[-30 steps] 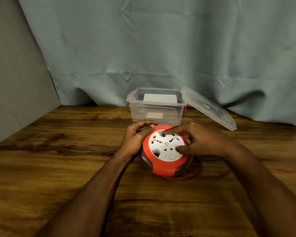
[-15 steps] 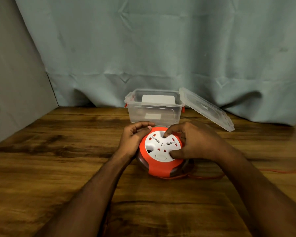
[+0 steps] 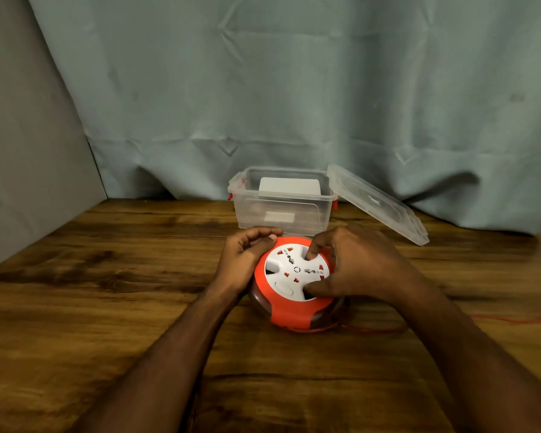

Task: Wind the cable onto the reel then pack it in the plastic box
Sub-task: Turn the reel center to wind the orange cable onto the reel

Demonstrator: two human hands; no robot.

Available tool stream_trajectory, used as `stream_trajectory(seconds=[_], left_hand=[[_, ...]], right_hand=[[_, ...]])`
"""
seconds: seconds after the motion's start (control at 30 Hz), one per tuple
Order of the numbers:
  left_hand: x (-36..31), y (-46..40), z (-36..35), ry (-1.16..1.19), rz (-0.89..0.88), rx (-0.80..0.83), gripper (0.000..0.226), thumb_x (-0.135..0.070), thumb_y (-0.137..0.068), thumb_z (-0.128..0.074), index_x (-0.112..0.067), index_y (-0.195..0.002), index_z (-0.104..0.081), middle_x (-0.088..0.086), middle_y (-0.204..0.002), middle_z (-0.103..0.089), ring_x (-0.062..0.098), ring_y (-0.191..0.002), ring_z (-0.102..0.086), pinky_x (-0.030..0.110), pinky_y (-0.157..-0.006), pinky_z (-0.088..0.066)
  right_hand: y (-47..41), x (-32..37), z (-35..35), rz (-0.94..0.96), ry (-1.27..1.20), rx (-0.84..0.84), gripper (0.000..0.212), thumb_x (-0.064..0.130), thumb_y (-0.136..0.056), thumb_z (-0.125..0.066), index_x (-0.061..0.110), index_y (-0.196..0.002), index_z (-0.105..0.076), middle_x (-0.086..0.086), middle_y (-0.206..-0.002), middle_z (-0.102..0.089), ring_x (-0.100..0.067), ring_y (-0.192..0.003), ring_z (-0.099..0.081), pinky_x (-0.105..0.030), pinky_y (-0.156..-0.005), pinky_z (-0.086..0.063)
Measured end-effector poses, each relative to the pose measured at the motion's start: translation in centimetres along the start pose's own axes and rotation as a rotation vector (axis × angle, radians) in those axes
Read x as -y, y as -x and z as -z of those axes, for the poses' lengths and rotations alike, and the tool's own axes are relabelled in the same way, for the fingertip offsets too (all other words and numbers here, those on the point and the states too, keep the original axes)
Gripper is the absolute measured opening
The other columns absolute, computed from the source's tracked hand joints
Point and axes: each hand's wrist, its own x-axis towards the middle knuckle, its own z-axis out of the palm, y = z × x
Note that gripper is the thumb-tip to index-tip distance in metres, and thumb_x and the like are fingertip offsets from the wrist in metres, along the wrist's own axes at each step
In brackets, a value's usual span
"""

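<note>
Two hands were on the reel in front of me. My left hand curled its grip round the orange rim on the reel's left side. My right hand came over from the other side, forefinger and thumb dug into the recesses of the white socket face, clamped there. The reel sat flat on the wooden bench. The red cable ran out from under the reel, beneath my right wrist, and trailed off to the right. Just beyond my hands stood the plastic box, open. Its lid leaned against the box's right side.
</note>
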Motion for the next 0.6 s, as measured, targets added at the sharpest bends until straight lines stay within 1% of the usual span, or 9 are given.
stream_trajectory(seconds=[0.13, 0.23, 0.3, 0.4, 0.5, 0.6], left_hand=[[-0.1, 0.0, 0.0, -0.002, 0.001, 0.001, 0.018, -0.004, -0.094, -0.061, -0.011, -0.101, -0.076, 0.011, -0.099, -0.077, 0.03, -0.088, -0.074, 0.04, -0.077, -0.061], [0.0, 0.0, 0.0, 0.008, 0.006, -0.004, 0.018, -0.004, -0.094, -0.061, -0.011, -0.1, -0.076, 0.011, -0.099, -0.078, 0.03, -0.088, -0.074, 0.042, -0.079, -0.06], [0.0, -0.1, 0.0, 0.008, 0.007, -0.007, 0.017, -0.004, -0.094, -0.061, -0.01, -0.101, -0.076, 0.011, -0.099, -0.077, 0.029, -0.089, -0.074, 0.041, -0.079, -0.06], [0.2, -0.1, 0.0, 0.007, 0.01, -0.011, 0.017, -0.006, -0.094, -0.061, -0.01, -0.102, -0.076, 0.012, -0.099, -0.077, 0.029, -0.089, -0.074, 0.04, -0.077, -0.059], [0.4, -0.3, 0.1, 0.008, 0.002, -0.034, 0.017, -0.005, -0.094, -0.062, -0.011, -0.101, -0.076, 0.012, -0.099, -0.077, 0.029, -0.089, -0.073, 0.04, -0.078, -0.058], [0.5, -0.5, 0.0, 0.017, -0.007, -0.085, 0.016, -0.004, -0.093, -0.062, -0.008, -0.101, -0.076, 0.013, -0.098, -0.077, 0.03, -0.091, -0.073, 0.044, -0.082, -0.059]], right_hand=[[0.0, 0.2, -0.4, -0.004, -0.005, 0.011, 0.063, 0.073, -0.06, -0.078, 0.04, -0.112, -0.066, 0.013, -0.116, -0.065, -0.012, -0.1, -0.055, -0.028, -0.081, -0.039], [-0.1, 0.5, -0.5, -0.011, 0.007, 0.007, 0.061, 0.075, -0.059, -0.077, 0.036, -0.103, -0.065, 0.014, -0.105, -0.062, -0.011, -0.095, -0.054, -0.029, -0.078, -0.039], [-0.2, 0.6, -0.6, -0.016, 0.012, 0.001, 0.062, 0.077, -0.058, -0.076, 0.035, -0.101, -0.064, 0.014, -0.106, -0.064, -0.012, -0.096, -0.056, -0.029, -0.078, -0.041], [-0.2, 0.7, -0.8, -0.023, 0.012, -0.004, 0.062, 0.078, -0.058, -0.076, 0.034, -0.1, -0.063, 0.014, -0.105, -0.063, -0.012, -0.096, -0.056, -0.028, -0.077, -0.037], [-0.3, 0.8, -0.9, -0.038, 0.0, -0.007, 0.061, 0.078, -0.059, -0.075, 0.034, -0.1, -0.063, 0.012, -0.105, -0.062, -0.013, -0.096, -0.055, -0.028, -0.079, -0.036], [-0.4, 0.9, -1.2, -0.053, -0.008, -0.046, 0.062, 0.079, -0.06, -0.074, 0.034, -0.102, -0.064, 0.013, -0.102, -0.062, -0.014, -0.098, -0.058, -0.028, -0.077, -0.036]])
